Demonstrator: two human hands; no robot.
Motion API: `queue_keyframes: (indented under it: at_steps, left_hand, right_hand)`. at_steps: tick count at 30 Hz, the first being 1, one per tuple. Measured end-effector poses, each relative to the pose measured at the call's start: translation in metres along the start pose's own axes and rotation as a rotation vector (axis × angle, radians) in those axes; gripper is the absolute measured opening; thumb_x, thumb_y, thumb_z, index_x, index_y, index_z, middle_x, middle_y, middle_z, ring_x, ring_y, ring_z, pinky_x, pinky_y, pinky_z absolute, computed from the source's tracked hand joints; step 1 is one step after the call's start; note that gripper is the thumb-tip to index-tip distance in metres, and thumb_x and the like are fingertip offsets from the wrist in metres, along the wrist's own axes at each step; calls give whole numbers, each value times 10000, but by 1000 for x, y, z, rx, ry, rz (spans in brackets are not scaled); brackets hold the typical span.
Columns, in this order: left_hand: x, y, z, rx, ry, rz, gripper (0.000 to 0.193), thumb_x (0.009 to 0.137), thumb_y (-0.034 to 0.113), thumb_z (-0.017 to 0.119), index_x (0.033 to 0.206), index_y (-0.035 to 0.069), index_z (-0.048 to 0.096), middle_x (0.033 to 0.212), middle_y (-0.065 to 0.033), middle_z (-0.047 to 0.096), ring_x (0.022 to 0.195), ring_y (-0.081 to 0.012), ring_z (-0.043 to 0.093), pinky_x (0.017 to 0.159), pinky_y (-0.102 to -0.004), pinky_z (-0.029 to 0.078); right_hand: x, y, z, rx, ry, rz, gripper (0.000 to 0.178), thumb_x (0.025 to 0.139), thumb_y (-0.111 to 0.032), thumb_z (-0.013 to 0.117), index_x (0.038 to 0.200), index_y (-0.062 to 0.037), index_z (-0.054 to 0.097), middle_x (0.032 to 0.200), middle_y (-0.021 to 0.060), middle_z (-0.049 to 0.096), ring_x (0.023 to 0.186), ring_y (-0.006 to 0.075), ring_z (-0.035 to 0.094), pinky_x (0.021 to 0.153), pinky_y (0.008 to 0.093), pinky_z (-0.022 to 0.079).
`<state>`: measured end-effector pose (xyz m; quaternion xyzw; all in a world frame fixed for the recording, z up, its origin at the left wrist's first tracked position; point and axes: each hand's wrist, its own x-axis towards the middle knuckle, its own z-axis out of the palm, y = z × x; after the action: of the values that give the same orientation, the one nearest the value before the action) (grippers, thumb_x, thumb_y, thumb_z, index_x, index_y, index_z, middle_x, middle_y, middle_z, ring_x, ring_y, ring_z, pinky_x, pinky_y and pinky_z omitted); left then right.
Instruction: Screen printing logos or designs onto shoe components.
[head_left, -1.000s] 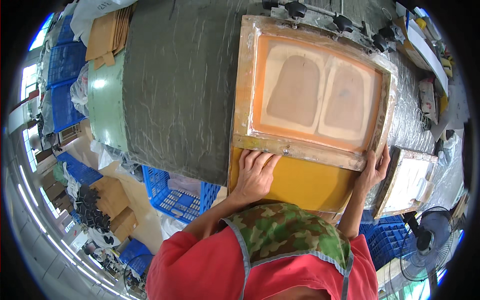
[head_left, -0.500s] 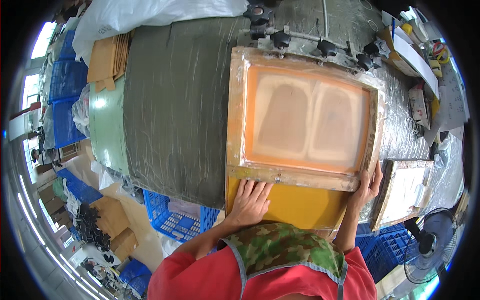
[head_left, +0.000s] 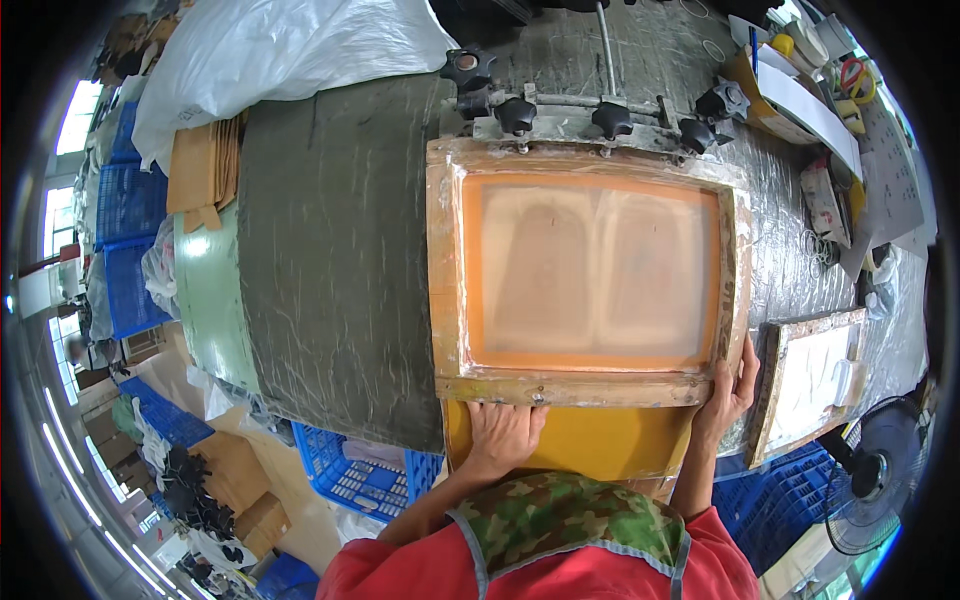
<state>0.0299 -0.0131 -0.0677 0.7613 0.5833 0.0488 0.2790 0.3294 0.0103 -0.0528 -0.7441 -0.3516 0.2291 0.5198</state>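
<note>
A wooden screen-printing frame with orange-bordered mesh lies in front of me. Two pale rounded shapes show faintly through the mesh. Under its near side is a yellow board. My left hand rests over the board, knuckles up, with its fingers reaching beneath the frame's near rail; the fingertips are hidden. At the near right corner, my right hand grips the frame, fingers along the outer side and thumb by the corner.
Black star knobs and a metal clamp bar sit along the frame's far side. A second small frame lies to the right, with a fan below it. Blue crates stand below the table edge. White plastic sheeting lies far left.
The view has shifted, so the table appears lower. My left fingers have slid further under the rail. The shapes behind the mesh look fainter; the frame seems slightly raised. My right hand keeps its corner.
</note>
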Motion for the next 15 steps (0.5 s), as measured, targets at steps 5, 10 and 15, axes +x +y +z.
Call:
queue_keyframes:
  at_steps: [5,10,15]
  left_hand:
    - [3,2,-2,-37,-3,-26,471,929,322,543,1287,18,553,1334,-245,474,1298,-447,356,1082,-659,117]
    - [3,1,-1,-48,23,-21,489,931,315,539,1307,3,531,1348,-255,466,1321,-452,339,1084,-667,113]
    - [1,1,1,-52,-29,-67,511,903,293,545,1316,-6,513,1370,-278,432,1341,-465,307,1090,-668,103]
  right_hand:
    - [-1,9,-3,-30,-10,-20,470,899,-88,558,1346,50,518,1249,95,555,1147,188,536,1019,340,404]
    - [-2,9,-3,13,-16,-6,482,905,-105,563,1358,49,504,1280,111,557,1155,189,541,1023,341,410]
    - [-3,8,-3,11,-21,7,484,907,-103,548,1363,51,495,1309,129,553,1166,193,542,1025,335,409]
